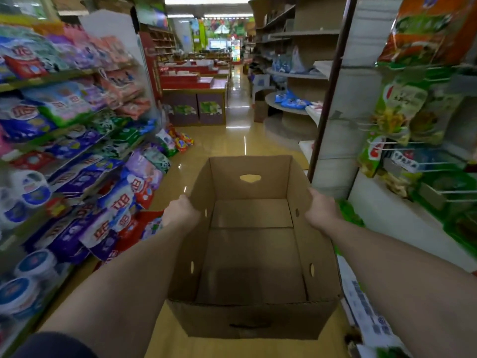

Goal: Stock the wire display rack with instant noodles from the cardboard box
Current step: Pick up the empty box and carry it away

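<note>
Checker: Item 1, the task's container?

Me: Cardboard box [251,254], open-topped, carried in the aisle in front of me and clear of the yellow floor [232,140]. Its bare brown bottom shows end to end. 1 hand-hole in the far wall, 1 slot in the near wall, 2 small oval holes in each side wall.

Checker: Item 2, your hands?

Me: My left hand [180,213] clamps the top edge of the left wall. My right hand [321,211] does the same on the right wall. On both, the fingers curl over the rim to grip the cardboard. The fingertips are hidden by the walls and the backs of my hands.

Checker: Item 3, the fixture?

Me: Wire display rack [395,142], to my right and just beside the box. Green packets [401,104] sit on its wires. The print is too blurred to read, so I cannot say what they hold. The frame edge cuts off the rack's right side.

Checker: Item 4, other stock?

Me: Shelves on my left with bagged goods [77,104] in blue, purple and pink, labels smeared. White-and-blue tubs [33,187] lie lower down. A flat printed carton [369,313] lies at lower right, partly behind my right forearm. A dark sleeve [51,344] is cropped at the bottom corner.
</note>
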{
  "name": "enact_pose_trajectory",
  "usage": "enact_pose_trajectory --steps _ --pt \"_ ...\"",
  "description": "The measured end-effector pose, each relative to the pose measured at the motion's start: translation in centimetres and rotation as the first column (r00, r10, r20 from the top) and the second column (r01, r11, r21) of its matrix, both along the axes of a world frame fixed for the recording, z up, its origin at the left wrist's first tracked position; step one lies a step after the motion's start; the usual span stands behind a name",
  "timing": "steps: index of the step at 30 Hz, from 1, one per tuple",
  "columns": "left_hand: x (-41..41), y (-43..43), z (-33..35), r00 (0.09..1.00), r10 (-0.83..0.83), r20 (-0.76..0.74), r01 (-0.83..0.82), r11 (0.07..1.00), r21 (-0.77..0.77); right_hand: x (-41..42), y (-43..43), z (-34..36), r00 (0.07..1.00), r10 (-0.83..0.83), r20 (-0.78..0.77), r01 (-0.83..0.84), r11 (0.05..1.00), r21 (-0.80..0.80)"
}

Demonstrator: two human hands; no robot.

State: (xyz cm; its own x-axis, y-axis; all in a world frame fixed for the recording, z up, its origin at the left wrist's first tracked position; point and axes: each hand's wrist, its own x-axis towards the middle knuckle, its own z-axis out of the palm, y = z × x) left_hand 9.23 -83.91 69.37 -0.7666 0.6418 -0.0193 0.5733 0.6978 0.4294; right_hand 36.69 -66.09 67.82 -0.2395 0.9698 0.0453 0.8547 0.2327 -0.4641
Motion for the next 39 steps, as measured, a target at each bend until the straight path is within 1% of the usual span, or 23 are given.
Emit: enact_pose_trajectory --steps 6,8,10,15,19,22,27,31,35,39 --pt "-7.8 15.2 -1.0 0.998 0.021 0.065 -0.022 1.000 0.007 -7.5 14.3 -0.7 0.999 -0.028 0.018 0.028 1.000 -0.011" --pt "-10.6 20.2 -2.0 0.997 0.037 0.068 -0.037 0.999 0.002 -10.3 19.4 -1.6 1.000 -0.019 -0.004 0.019 0.999 -0.028" --pt "-13.5 25.3 -3.0 0.996 0.062 0.058 -0.062 0.998 -0.002 -13.2 25.0 -2.5 1.000 0.005 -0.018 -0.006 0.999 -0.042" --pt "-19.1 36.6 -3.7 0.990 0.131 0.058 -0.129 0.991 -0.030 -20.5 38.1 -3.2 0.995 0.098 0.013 -0.096 0.993 -0.070" --pt "-24.2 45.4 -3.1 0.981 0.179 0.069 -0.175 0.983 -0.059 -26.9 48.2 -3.0 0.989 0.141 0.035 -0.137 0.986 -0.098" --pt "-28.5 52.0 -3.6 0.976 0.203 0.083 -0.197 0.978 -0.073 -31.3 55.0 -4.1 0.989 0.146 0.039 -0.140 0.983 -0.121" --pt "-35.9 64.0 -7.6 0.978 0.164 0.131 -0.146 0.980 -0.136 -38.0 66.1 -8.8 0.991 0.119 0.055 -0.107 0.978 -0.179" --pt "-41.2 73.4 -12.4 0.973 0.113 0.203 -0.078 0.982 -0.173 -42.3 74.0 -13.8 0.995 0.057 0.087 -0.035 0.970 -0.239" --pt "-44.4 80.4 -16.2 0.967 0.098 0.236 -0.031 0.962 -0.273 -44.8 79.0 -18.7 0.991 -0.029 0.131 0.070 0.943 -0.324" --pt "-46.5 86.5 -21.3 0.956 0.128 0.263 -0.024 0.930 -0.366 -46.4 83.0 -23.1 0.984 -0.025 0.179 0.099 0.904 -0.416"
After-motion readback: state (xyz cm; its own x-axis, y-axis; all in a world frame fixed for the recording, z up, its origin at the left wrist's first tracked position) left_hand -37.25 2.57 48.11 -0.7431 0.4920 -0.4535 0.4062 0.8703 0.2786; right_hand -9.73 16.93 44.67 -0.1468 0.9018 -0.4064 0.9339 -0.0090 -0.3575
